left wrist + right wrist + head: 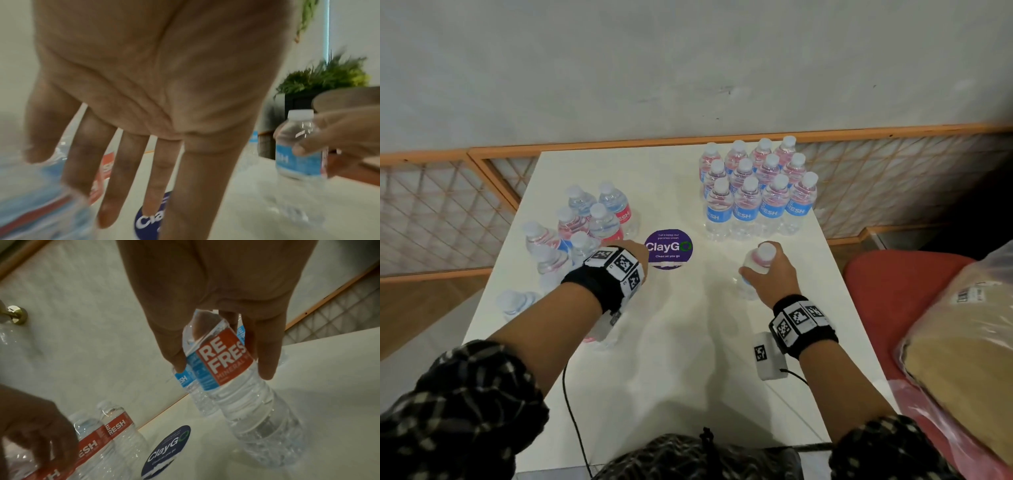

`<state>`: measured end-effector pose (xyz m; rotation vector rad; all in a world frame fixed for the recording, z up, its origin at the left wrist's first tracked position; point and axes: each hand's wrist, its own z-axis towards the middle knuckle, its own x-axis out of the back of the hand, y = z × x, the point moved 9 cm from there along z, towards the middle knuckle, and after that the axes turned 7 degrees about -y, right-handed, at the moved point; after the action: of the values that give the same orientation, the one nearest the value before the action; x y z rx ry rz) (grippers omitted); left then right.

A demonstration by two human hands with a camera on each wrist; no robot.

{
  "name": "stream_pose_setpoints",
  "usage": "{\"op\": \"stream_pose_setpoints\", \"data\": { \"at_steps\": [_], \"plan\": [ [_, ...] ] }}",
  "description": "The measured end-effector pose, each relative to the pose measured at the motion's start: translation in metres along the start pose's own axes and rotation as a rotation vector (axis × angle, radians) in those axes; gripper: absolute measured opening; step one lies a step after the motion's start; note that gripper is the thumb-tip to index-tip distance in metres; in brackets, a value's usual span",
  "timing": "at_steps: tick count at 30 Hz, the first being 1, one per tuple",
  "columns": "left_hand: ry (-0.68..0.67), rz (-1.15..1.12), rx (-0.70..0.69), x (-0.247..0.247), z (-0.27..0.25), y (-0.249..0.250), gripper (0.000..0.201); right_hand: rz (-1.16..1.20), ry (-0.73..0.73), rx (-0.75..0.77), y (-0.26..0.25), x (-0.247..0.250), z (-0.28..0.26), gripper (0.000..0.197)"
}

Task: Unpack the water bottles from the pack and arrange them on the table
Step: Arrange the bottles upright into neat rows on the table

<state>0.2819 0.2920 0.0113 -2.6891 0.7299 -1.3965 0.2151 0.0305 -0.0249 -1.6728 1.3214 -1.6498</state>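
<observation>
Small clear water bottles with red-and-blue labels stand on a white table [688, 342]. Several form a tidy block [756, 192] at the back right. A loose cluster [585, 226] stands at the left, with one bottle [517, 301] near the left edge. My right hand [767, 274] grips one bottle [762, 257] by its shoulder, upright, in front of the block; the right wrist view shows that hand [223, 365] round the label of the bottle [246, 402]. My left hand [633, 255] hovers beside the cluster with straight fingers [123, 178], holding nothing.
A round purple ClayGo sticker [668, 248] lies mid-table between my hands. A red chair [893, 291] with a plastic-wrapped brown bag [962, 342] stands to the right. A wall and an orange-framed lattice rail [448, 205] lie behind the table.
</observation>
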Motion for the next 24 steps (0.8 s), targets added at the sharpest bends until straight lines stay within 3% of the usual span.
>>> {"op": "stream_pose_setpoints", "data": {
  "at_steps": [4, 9, 15, 19, 24],
  "plan": [
    [0.081, 0.246, -0.018, -0.009, -0.018, 0.004, 0.023, 0.008, 0.014, 0.002, 0.002, 0.002, -0.004, 0.051],
    [0.085, 0.232, -0.077, -0.001, -0.015, 0.015, 0.024, 0.010, 0.017, -0.010, 0.005, 0.006, -0.006, 0.054],
    [0.088, 0.259, -0.217, 0.026, -0.011, 0.067, 0.015, 0.020, 0.018, -0.025, 0.007, 0.009, -0.007, 0.054],
    [0.104, 0.182, -0.336, 0.052, 0.003, 0.125, 0.036, 0.016, 0.021, -0.030, 0.010, 0.015, -0.007, 0.054],
    [0.114, -0.153, -0.467, 0.073, 0.018, 0.166, 0.059, -0.033, 0.027, -0.060, 0.023, 0.034, -0.002, 0.057]
  ]
}}
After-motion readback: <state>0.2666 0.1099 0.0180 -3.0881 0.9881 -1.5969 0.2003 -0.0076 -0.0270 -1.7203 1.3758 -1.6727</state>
